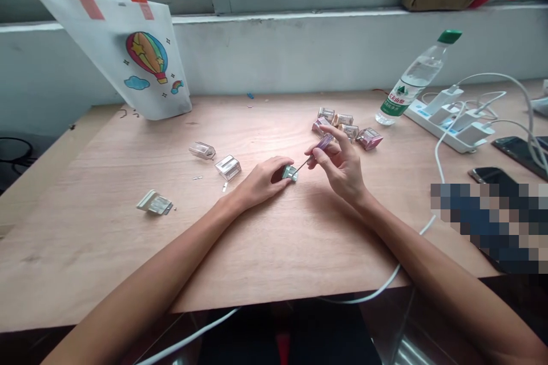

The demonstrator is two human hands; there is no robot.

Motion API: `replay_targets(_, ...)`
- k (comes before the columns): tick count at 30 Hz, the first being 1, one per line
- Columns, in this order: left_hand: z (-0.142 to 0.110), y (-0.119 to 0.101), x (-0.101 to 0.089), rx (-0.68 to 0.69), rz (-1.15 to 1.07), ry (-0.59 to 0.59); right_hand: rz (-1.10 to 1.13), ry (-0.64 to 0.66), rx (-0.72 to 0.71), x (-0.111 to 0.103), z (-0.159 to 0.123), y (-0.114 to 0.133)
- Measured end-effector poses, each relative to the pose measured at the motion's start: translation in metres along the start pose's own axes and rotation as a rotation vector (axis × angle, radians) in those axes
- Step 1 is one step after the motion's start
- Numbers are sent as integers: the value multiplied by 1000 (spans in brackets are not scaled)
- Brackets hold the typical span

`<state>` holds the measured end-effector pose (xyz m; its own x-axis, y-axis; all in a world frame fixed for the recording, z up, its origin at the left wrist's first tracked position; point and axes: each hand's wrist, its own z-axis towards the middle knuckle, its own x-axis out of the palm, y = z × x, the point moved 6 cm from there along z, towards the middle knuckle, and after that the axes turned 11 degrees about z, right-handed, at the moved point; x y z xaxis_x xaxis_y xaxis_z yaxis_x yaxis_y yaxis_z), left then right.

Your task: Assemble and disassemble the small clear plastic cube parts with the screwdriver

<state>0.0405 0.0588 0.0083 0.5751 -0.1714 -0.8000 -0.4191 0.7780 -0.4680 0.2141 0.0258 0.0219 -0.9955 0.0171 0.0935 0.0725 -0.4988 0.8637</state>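
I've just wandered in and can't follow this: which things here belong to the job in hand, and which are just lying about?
In the job:
small green piece, pinched in the left hand
purple-handled screwdriver, in the right hand, tip at the piece
probably the similar small pieces nearby

Apparently just lying about:
white balloon-print bag
water bottle
power strip
dark phone

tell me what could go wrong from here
The screwdriver might slip off the small green piece and jab the left hand gripping that piece. The loose metal strip near the left forearm could get swept away. The water bottle stands beside the power strip; knocked over, it might leak.
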Motion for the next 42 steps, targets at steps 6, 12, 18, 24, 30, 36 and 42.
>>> replay_targets(6,0,1,-1,12,-8,-11,14,-3,-39,-1,1,-3)
replay_targets(12,-1,2,-1,21,-20,-21,51,44,-67,-1,0,-3)
replay_targets(18,-1,3,-2,16,4,-48,84,68,-69,-1,-1,2)
replay_targets(24,-2,0,-3,15,24,-57,121,95,-77,0,-2,3)
replay_targets(30,-2,1,-1,23,36,-49,124,133,-76,1,1,2)
replay_targets(36,-2,1,3,58,78,-57,-120,-35,-106,-16,5,-3)
replay_targets(42,-2,0,4,67,119,-53,-273,20,-163,-15,5,4)
